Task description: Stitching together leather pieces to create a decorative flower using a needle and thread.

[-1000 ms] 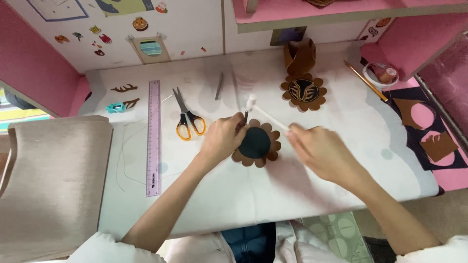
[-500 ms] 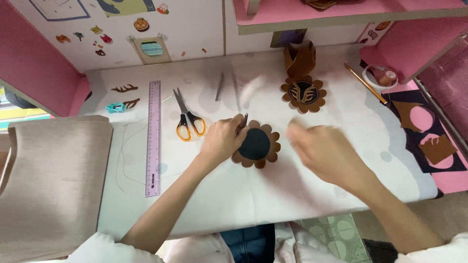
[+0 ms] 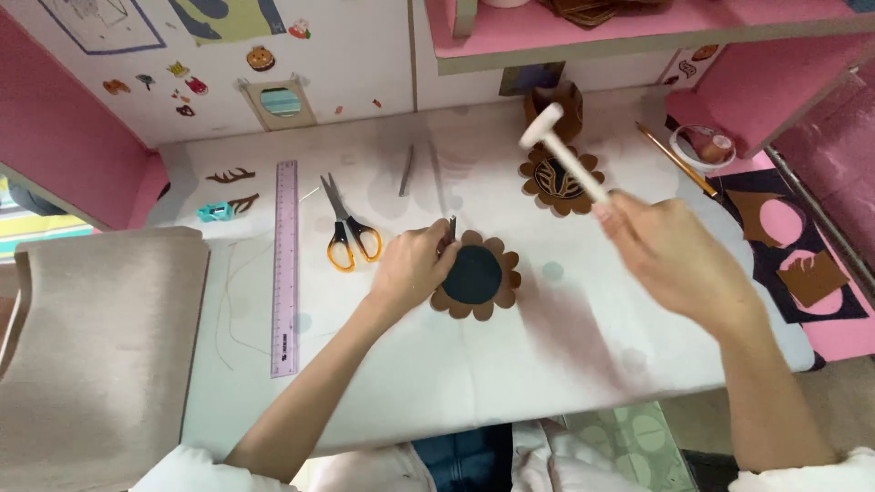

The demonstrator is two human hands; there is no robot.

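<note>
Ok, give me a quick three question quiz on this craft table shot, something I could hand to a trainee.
1. True or false: the right hand holds a small white mallet raised above the table.
2. What does the left hand press against the scalloped brown flower piece?
A. a thin dark punch
B. a glue stick
C. a paintbrush
3. Fill in: the orange-handled scissors lie between the flower piece and the pink ____.

Key: 1 true; 2 A; 3 ruler.
</note>
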